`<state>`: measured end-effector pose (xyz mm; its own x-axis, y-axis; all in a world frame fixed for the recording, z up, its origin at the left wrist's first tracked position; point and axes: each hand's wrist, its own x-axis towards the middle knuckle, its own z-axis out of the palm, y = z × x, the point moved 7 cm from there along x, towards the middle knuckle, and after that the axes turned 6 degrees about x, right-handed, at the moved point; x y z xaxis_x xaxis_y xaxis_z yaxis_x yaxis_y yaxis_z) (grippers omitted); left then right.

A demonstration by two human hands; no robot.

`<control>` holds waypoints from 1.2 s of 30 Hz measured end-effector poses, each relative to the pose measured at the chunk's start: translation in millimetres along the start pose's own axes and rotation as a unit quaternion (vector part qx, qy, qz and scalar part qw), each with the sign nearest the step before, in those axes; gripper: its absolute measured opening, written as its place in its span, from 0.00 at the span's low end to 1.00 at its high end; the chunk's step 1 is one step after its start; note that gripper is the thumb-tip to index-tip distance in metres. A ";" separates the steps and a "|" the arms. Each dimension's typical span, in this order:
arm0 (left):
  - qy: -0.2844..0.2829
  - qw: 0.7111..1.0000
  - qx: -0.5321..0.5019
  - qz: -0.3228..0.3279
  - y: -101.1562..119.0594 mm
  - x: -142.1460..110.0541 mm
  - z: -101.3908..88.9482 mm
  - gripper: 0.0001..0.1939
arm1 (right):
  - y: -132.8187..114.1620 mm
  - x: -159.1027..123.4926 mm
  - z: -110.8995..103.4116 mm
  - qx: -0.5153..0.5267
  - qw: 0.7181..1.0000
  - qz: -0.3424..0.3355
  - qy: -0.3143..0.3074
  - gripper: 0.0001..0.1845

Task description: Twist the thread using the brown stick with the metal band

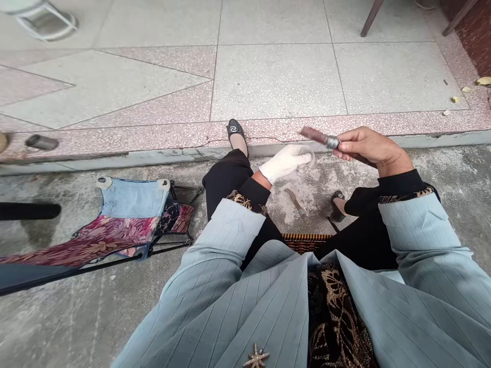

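The right hand's [364, 145] fingers pinch a wire-wrapped stick [318, 137], its tip jutting beyond them. The left hand's [289, 161] gloved fingers curl beside it; their grip is unclear.

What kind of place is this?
Probably an outdoor porch or yard edge: rough grey concrete ground, a raised pink-and-grey speckled tile step, and small yellow fallen leaves.

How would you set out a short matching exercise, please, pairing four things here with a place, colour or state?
1. Left hand
2. Curved tool
3. Fabric chair
4. Right hand

a. lying on the concrete
b. bare, holding a brown stick
c. gloved in white
d. blue and floral red

Pairs: 1-c, 2-a, 3-d, 4-b
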<state>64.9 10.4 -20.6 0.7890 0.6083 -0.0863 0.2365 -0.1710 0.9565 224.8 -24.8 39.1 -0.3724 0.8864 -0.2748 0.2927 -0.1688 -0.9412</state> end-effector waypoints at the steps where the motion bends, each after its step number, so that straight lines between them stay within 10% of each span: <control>1: -0.019 0.999 -0.027 -0.006 -2.6 0.8 7.1 0.10 | 0.5 0.5 -4.9 0.006 0.999 -0.003 0.038 0.21; 10: -0.052 0.995 -0.072 -0.033 -11.6 2.4 33.2 0.15 | 22.5 16.9 -18.8 -0.120 0.976 0.074 0.164 0.15; 15: -0.116 0.991 -0.023 -0.057 -17.8 -2.2 44.6 0.16 | 31.6 23.7 -27.9 -0.422 0.878 0.135 0.179 0.17; 19: -0.065 0.994 0.081 -0.027 -13.8 -1.4 31.5 0.15 | 54.3 29.7 -5.3 -0.508 0.833 0.217 0.032 0.16; 25: -0.009 0.993 0.113 0.012 -12.1 -1.5 9.9 0.15 | 45.4 4.1 52.6 -0.174 0.920 0.128 -0.328 0.16; 30: -0.075 0.997 -0.014 0.010 -5.7 -6.0 25.4 0.22 | 1.3 4.4 -2.4 0.111 0.992 -0.060 -0.019 0.20; 36: -0.078 0.995 0.057 0.022 4.5 -6.9 31.7 0.20 | 14.2 13.0 -33.9 0.056 0.978 -0.011 0.198 0.19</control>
<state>78.5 -19.1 -24.6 0.8760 0.4725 -0.0966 0.2563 -0.2863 0.9232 254.0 -1.1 28.9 0.0004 0.9842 -0.1773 0.1811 -0.1744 -0.9679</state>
